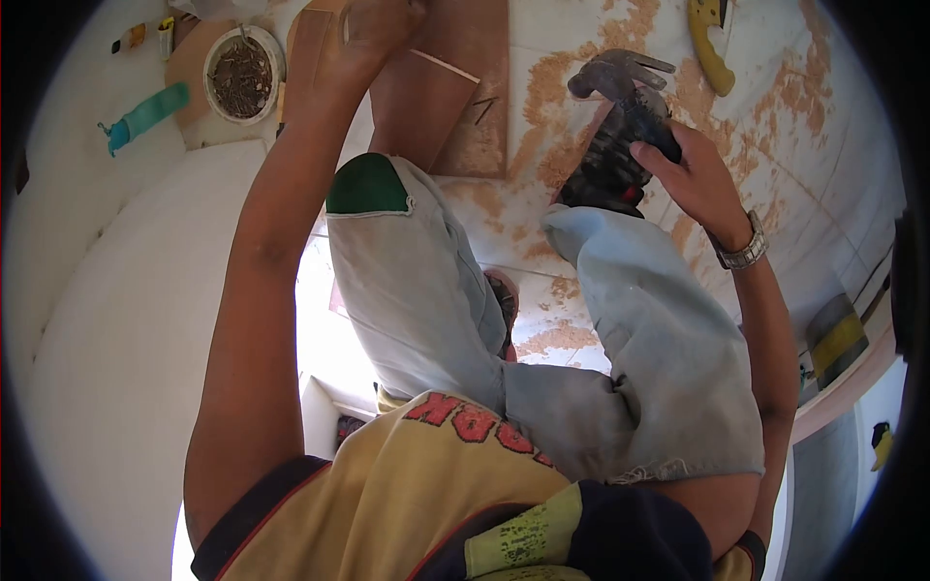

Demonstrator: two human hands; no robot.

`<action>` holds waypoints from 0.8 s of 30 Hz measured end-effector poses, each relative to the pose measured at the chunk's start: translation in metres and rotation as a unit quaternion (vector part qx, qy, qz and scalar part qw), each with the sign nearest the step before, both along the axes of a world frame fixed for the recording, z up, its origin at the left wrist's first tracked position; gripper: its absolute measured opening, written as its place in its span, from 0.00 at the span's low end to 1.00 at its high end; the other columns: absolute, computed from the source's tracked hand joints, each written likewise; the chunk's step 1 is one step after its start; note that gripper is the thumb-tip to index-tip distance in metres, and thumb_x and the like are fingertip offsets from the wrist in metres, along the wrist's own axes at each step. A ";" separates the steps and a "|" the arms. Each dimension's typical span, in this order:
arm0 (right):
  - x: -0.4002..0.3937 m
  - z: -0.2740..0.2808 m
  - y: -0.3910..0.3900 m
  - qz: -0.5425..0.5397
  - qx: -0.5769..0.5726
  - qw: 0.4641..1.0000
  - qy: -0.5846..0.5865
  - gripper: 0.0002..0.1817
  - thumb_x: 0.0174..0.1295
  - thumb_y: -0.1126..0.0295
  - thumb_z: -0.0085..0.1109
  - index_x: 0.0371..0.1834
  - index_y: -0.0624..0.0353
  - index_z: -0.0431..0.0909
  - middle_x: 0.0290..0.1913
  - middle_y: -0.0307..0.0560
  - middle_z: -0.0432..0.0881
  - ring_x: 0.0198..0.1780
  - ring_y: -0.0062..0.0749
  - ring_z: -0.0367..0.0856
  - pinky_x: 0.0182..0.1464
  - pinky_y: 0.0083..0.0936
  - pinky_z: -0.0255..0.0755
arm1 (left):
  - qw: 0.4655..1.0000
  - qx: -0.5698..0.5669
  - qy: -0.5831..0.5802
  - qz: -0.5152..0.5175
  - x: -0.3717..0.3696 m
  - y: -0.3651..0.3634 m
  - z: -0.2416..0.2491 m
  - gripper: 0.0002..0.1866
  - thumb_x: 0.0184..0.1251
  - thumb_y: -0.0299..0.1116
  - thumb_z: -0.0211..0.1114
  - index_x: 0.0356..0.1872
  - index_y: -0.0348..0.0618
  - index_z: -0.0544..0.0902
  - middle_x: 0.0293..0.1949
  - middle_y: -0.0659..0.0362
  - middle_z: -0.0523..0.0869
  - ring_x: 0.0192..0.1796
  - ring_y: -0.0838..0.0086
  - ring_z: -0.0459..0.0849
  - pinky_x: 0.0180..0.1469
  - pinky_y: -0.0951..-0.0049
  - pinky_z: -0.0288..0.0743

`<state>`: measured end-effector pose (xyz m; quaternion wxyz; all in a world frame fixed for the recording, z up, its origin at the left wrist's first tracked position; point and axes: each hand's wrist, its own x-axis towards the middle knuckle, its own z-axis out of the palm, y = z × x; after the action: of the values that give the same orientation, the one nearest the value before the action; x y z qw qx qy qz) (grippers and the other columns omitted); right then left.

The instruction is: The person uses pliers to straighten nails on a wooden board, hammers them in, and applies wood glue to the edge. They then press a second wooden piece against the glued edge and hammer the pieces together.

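Observation:
My right hand [690, 174] is closed round the black handle of a claw hammer [612, 76], whose dark metal head points up and left above my patterned shoe [605, 160]. At the top edge my left hand [383, 27] is over brown wooden boards [421, 107]; its fingers are blurred and partly cut off, so what they hold, if anything, cannot be made out. Two thin dark nails [485, 109] lie on the larger board [484, 145], to the right of a pale-edged piece.
A round white tub [276, 73] of nails stands at the upper left, near a teal bottle-like object [158, 113]. A yellow-handled tool [715, 70] lies at the upper right. Brown dust [552, 126] covers parts of the tiled floor between and beyond my bent legs.

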<state>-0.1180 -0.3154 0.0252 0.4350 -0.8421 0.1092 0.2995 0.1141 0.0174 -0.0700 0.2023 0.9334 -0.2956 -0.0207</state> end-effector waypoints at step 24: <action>0.067 -0.010 0.046 0.020 0.032 0.997 0.062 0.22 0.66 0.54 0.60 0.29 0.66 0.77 0.20 0.45 0.77 0.22 0.33 0.76 0.30 0.35 0.70 | 0.916 -0.088 0.385 0.067 -0.051 -0.004 -0.007 0.12 0.67 0.34 0.74 0.48 0.44 0.93 0.42 0.61 0.94 0.45 0.76 0.90 0.53 0.73 0.80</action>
<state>-0.0515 -0.2695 0.0156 0.4481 -0.8095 0.1091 0.3633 0.0627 0.0138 -0.0774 0.3825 0.8495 -0.1320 -0.3385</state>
